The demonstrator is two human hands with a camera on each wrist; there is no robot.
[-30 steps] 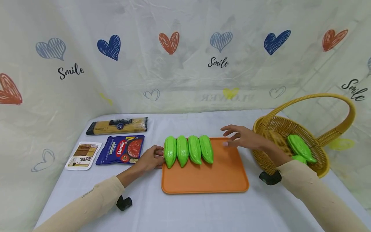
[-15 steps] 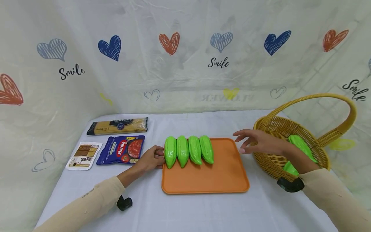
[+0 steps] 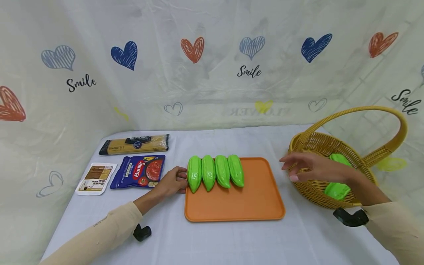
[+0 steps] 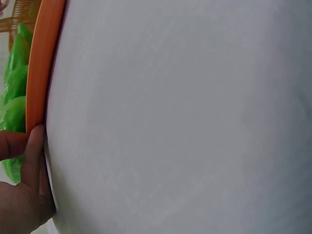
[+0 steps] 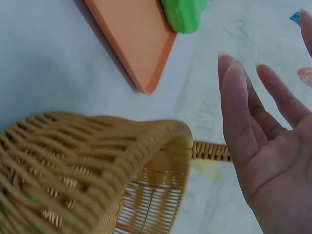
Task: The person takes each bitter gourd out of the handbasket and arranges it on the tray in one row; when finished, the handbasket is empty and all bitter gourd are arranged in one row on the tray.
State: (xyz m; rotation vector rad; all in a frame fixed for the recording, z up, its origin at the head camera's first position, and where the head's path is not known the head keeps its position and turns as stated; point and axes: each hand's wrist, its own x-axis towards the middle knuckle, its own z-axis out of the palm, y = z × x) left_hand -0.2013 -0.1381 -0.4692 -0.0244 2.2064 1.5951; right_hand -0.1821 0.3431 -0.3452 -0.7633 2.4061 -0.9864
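Several glossy green ridged, pointed vegetables resembling bitter melons (image 3: 208, 173) lie side by side on the left part of an orange tray (image 3: 238, 206). My left hand (image 3: 172, 182) is at the tray's left edge; in the left wrist view its fingers (image 4: 33, 156) pinch the rim. Above the front left rim of a wicker basket (image 3: 311, 198) hovers my right hand (image 3: 318, 169), its fingers loosely bent and holding nothing. More green vegetables (image 3: 337, 190) lie inside the basket, partly hidden by the right hand and forearm.
On the left side of the white-clothed table lie a spaghetti pack (image 3: 139, 144), a blue Barilla pouch (image 3: 139, 171) and a small white-and-brown packet (image 3: 96, 178). The basket's tall handle (image 3: 374, 108) arches up at the right. A heart-printed curtain (image 3: 212, 81) stands behind.
My right hand has moved right, away from over the tray's upper right corner to the basket's front left rim. The left hand, tray and vegetables on it have stayed put.
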